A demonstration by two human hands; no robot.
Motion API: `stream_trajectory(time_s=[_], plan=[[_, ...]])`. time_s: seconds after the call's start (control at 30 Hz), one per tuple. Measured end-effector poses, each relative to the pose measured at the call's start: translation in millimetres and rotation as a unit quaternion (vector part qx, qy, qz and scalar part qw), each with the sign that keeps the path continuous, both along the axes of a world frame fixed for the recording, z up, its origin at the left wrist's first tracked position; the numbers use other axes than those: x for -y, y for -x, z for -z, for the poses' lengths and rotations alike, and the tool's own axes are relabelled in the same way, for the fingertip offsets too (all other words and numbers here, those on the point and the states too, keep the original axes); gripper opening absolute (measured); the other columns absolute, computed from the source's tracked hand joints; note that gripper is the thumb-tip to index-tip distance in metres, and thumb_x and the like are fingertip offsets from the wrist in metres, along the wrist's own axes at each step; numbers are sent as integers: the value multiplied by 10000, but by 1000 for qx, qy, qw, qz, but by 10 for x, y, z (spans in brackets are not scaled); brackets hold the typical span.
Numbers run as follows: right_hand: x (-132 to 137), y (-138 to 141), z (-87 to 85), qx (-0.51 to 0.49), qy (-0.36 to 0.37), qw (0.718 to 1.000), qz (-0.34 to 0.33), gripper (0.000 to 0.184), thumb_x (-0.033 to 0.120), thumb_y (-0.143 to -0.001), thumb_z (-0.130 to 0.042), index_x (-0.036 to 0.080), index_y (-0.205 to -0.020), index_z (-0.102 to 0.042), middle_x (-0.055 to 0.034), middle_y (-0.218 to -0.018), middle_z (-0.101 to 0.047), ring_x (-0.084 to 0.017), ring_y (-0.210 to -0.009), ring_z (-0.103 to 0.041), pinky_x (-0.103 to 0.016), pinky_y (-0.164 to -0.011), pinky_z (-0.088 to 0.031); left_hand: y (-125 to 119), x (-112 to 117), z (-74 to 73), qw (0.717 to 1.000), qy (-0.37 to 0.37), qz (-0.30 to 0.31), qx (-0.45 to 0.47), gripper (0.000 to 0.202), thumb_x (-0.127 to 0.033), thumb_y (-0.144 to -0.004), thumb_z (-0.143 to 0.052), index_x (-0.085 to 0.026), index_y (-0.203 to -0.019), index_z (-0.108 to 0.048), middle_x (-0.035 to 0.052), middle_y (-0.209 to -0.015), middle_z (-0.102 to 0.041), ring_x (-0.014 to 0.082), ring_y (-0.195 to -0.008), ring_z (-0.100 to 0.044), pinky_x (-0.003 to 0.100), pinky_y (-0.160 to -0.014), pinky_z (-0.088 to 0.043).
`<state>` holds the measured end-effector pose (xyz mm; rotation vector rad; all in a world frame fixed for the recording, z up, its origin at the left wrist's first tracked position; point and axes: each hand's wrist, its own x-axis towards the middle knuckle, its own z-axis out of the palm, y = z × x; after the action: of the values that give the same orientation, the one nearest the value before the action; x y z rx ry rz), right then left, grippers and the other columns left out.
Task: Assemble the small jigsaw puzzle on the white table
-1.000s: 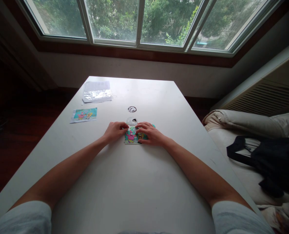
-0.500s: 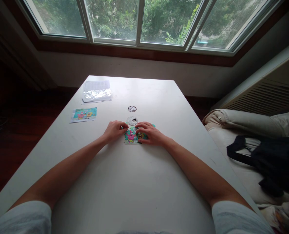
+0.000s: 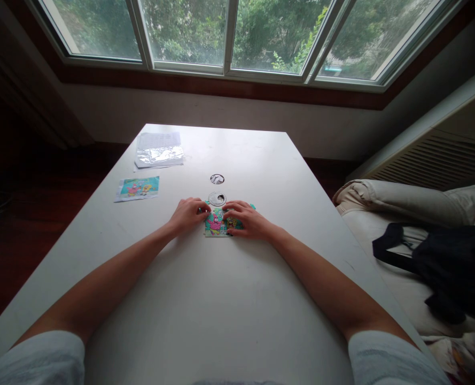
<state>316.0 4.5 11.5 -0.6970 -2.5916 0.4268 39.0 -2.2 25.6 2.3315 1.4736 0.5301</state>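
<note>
A small colourful cartoon jigsaw puzzle [image 3: 217, 224] lies flat in the middle of the white table [image 3: 205, 310]. My left hand [image 3: 189, 215] rests at its left edge, fingers curled with the tips on the top left corner. My right hand [image 3: 248, 219] lies over the puzzle's right half, fingers bent and pressing down on the pieces. Part of the puzzle is hidden under my right hand. Whether either hand pinches a loose piece is too small to see.
A round metal lid [image 3: 217, 199] and a round cable hole [image 3: 217, 178] sit just beyond the puzzle. A cartoon picture card [image 3: 138, 189] and a shiny plastic bag on paper [image 3: 159, 151] lie far left. A black bag [image 3: 449, 264] rests on a cushioned seat [image 3: 385, 214] at right.
Hardly anything differs. My left hand's fingertips have shifted slightly at the puzzle's top left corner. The right hand stays put.
</note>
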Motion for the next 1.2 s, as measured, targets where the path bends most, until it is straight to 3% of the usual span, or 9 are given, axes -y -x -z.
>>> stream_trajectory(time_s=[0.33, 0.77, 1.0, 1.2], plan=[[12, 6, -15, 1, 3, 1000, 1, 346, 420, -869, -695, 278, -1180, -648, -93, -1380, -578, -295, -1354, -457, -515, -1099, -395, -13, 25, -19, 1000, -3, 1, 0, 164, -300, -856, -596, -273, -909, -749, 5, -870, -695, 195, -845, -597, 334, -781, -396], [14, 14, -30, -6, 3, 1000, -4, 326, 405, -847, -720, 285, -1144, -655, -91, -1351, -597, -295, -1345, -468, -514, -1101, -393, 11, 1, -32, 999, 14, 38, -13, 148, -373, -856, -639, -284, -923, -736, 18, -934, -681, 223, -938, -574, 367, -880, -388], [13, 12, -9, -4, 3, 1000, -8, 330, 421, -843, -725, 282, -1135, -659, -92, -1339, -600, -297, -1331, -477, -516, -1105, -390, 36, -16, -37, 998, 20, 61, -19, 210, -451, -833, -684, -288, -958, -731, 27, -960, -661, 227, -936, -557, 352, -870, -401], [29, 18, -37, -9, -1, 1000, -17, 300, 406, -870, -693, 264, -1133, -659, -95, -1327, -606, -286, -1324, -483, -505, -1108, -393, 28, -3, -52, 998, 23, 59, -27, 237, -424, -833, -673, -286, -1024, -693, 27, -973, -657, 237, -952, -558, 363, -864, -393]])
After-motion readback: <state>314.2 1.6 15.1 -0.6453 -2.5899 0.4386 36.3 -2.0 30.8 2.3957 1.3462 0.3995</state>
